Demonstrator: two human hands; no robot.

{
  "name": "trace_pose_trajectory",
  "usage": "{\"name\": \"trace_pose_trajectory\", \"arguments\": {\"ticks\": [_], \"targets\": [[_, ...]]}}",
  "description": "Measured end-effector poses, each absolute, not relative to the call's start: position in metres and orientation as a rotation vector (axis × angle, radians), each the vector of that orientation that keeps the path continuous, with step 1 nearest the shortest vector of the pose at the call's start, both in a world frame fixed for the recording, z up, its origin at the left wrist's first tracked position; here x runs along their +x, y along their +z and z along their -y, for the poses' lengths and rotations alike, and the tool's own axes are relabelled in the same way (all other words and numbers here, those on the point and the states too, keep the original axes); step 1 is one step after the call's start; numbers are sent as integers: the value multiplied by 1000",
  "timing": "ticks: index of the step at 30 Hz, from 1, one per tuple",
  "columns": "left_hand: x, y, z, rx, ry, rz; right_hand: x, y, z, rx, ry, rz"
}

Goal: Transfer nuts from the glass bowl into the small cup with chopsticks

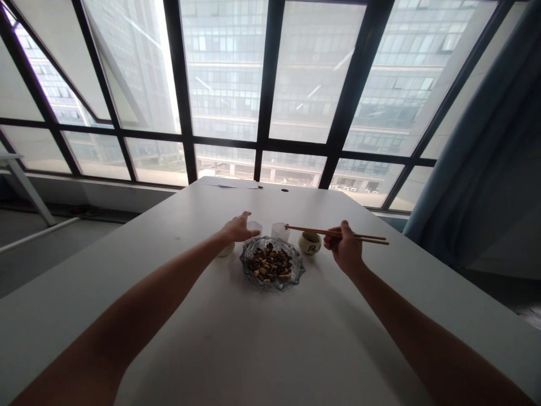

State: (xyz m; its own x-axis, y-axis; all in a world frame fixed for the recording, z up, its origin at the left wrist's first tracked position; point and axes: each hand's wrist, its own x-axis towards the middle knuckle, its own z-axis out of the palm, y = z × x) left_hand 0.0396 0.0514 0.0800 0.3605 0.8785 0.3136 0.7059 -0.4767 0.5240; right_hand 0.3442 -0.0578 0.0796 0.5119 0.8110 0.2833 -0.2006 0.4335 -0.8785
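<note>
My right hand (347,247) is closed around a pair of wooden chopsticks (313,230), whose tips point left above a translucent white cup (279,232). Just left of that hand stands a small cream cup (310,243) with a dark character on it. My left hand (239,228) reaches forward with thumb and fingers apart, beside a second translucent cup (255,227) that it partly hides. Whether it touches that cup I cannot tell. Below the left hand, another pale cup (227,250) shows in part behind the wrist. A scalloped glass bowl (301,270) holds a mix of seeds and nuts (270,264).
The white table (236,349) extends toward the large windows. Near its far edge lie papers (228,182) and two small dark discs, one of them a dark disc (284,190) on the right. A blue curtain (456,169) hangs at the right.
</note>
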Motion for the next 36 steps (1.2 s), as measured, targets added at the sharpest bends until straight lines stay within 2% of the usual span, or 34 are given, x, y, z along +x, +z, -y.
{"name": "trace_pose_trajectory", "arguments": {"ticks": [3, 8, 11, 17, 22, 32, 36], "targets": [[53, 80, -58, 2383, 725, -1413, 345, 82, 57, -893, 734, 807], [52, 81, -55, 2777, 910, -1131, 345, 87, 56, -837, 782, 711], [51, 83, -55, 2775, 902, -1113, 344, 88, 56, -832, 807, 653], [50, 90, -73, 2409, 571, -1464, 347, 87, 57, -886, 803, 624], [56, 99, -90, 2291, 369, -1529, 354, 85, 55, -906, 765, 628], [139, 98, -61, 2573, 404, -1259, 368, 81, 52, -948, 616, 619], [144, 91, -65, 2756, 684, -1056, 365, 85, 56, -928, 509, 714]]}}
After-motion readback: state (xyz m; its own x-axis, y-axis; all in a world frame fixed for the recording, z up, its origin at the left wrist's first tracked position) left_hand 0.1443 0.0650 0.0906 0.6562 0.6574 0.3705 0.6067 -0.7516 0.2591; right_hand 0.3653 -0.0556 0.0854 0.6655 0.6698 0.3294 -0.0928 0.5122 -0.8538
